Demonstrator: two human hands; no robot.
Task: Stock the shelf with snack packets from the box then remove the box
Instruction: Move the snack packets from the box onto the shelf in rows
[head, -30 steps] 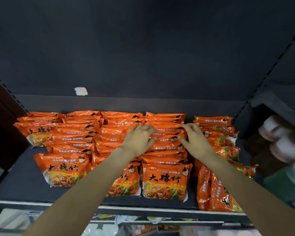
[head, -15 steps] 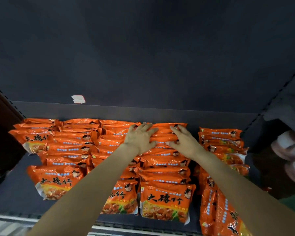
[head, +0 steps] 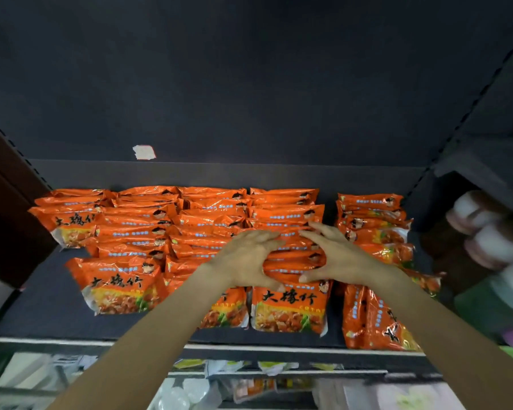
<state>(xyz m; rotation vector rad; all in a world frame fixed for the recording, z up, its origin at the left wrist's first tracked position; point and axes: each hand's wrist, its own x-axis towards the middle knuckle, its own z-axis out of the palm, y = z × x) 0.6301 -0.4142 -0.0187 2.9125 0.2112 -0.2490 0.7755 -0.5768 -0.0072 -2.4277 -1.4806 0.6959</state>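
Note:
Orange snack packets (head: 137, 232) lie in several overlapping rows on the dark shelf (head: 39, 306). My left hand (head: 243, 261) and my right hand (head: 341, 255) meet over the fourth row from the left. Each hand has its fingers across the tops of a bunch of packets (head: 293, 258) and its thumb under the bunch's front edge, gripping it. In front of the hands lies a flat packet (head: 290, 309). A further row (head: 373, 318) runs along the right end of the shelf. No box is in view.
The dark back wall carries a white sticker (head: 144, 152). To the right, an adjoining shelf holds blurred white and brown round goods (head: 486, 232). Below the shelf's front edge (head: 71, 341), a lower level shows pale packaged goods (head: 190, 392).
Both hands have drawn back from the rear packets toward the front and closed together round a bunch in the same row. The camera has tilted slightly.

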